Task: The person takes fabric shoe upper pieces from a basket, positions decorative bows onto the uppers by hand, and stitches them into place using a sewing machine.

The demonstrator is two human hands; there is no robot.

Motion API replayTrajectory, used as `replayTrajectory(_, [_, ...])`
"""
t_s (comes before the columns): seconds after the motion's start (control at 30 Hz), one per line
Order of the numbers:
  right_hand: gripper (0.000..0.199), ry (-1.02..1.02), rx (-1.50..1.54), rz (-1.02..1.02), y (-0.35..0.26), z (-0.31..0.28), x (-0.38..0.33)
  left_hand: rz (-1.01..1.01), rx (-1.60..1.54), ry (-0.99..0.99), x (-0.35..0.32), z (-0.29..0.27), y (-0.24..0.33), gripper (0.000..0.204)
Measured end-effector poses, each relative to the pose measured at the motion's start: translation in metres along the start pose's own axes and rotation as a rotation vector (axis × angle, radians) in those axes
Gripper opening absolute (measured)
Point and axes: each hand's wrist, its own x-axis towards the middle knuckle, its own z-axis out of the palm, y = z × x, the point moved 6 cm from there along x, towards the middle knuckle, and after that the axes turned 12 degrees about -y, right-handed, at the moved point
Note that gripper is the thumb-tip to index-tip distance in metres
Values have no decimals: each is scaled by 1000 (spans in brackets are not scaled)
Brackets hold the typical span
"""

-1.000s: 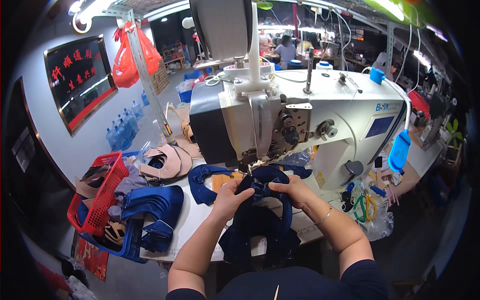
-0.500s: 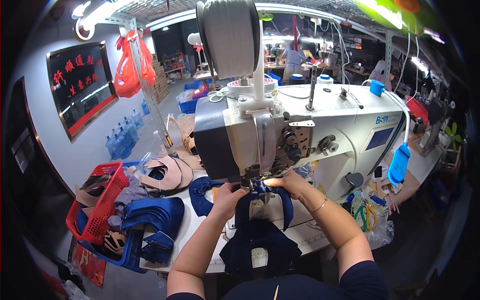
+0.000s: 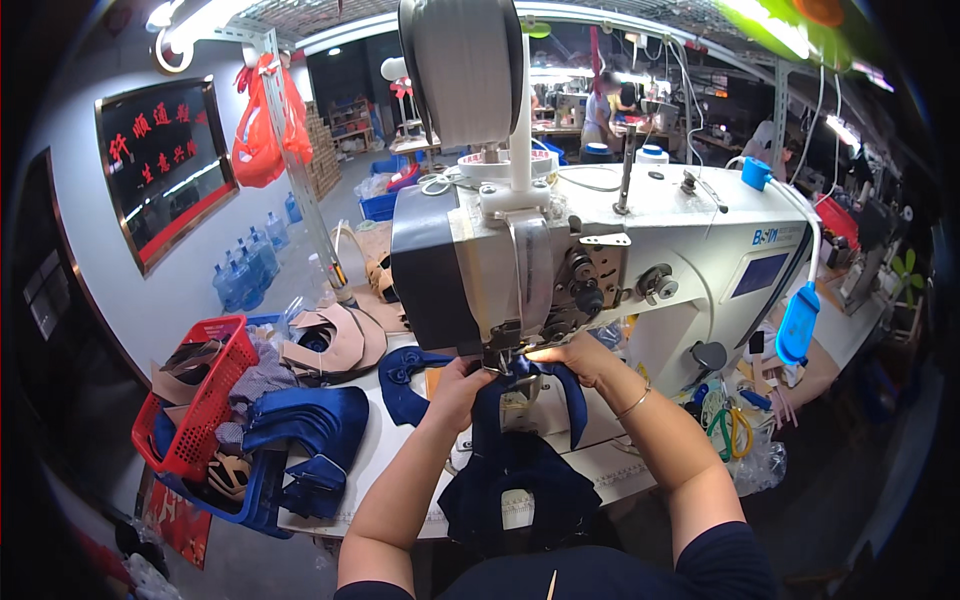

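Observation:
Both hands grip a dark blue fabric piece (image 3: 490, 490) under the head of a white and grey sewing machine (image 3: 620, 225). My left hand (image 3: 460, 392) is closed on its edge just left of the needle area. On the other side, my right hand (image 3: 582, 362) pinches the fabric close to the presser foot. The far fingers of both hands are partly hidden by the cloth and the machine. The rest of the cloth hangs toward me over the table's front edge. A curved blue fabric piece (image 3: 403, 392) lies on the table beside my left hand.
Stacked blue pieces (image 3: 310, 425) lie at the left, by a red basket (image 3: 205, 405) and a blue crate (image 3: 262, 490). Tan cut pieces (image 3: 335, 340) sit behind them. A large white thread spool (image 3: 462, 75) stands above. Yellow-handled scissors (image 3: 742, 435) are at the right.
The view has shifted slightly. Both hands keep their hold by the needle, and the fabric has moved only a little. A person in the background has changed position.

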Motion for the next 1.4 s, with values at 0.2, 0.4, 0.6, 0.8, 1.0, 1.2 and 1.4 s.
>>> replayTrajectory(0.2, [37,-17,-16,-37,-1,0,3,24,7,27,1,-5,-1,19])
replayTrajectory(0.4, [38,-25,10,-25,-6,4,0,57,21,13,-4,0,2,29])
replayTrajectory(0.6, [44,76,-336,227,-16,5,-18,-85,-30,-52,-16,3,3,30])
replayTrajectory(0.8, [22,-106,-318,10,27,37,-73,-307,-96,-242,-76,14,-26,34])
replayTrajectory(1.0, [23,-2,-337,25,31,56,-80,-212,457,-191,-83,23,-22,41])
replayTrajectory(1.2, [20,-20,-245,55,42,59,-79,-253,301,-31,-93,10,-31,40])
replayTrajectory(1.4, [22,-19,-258,50,45,58,-83,-194,509,-23,-95,18,-27,35])
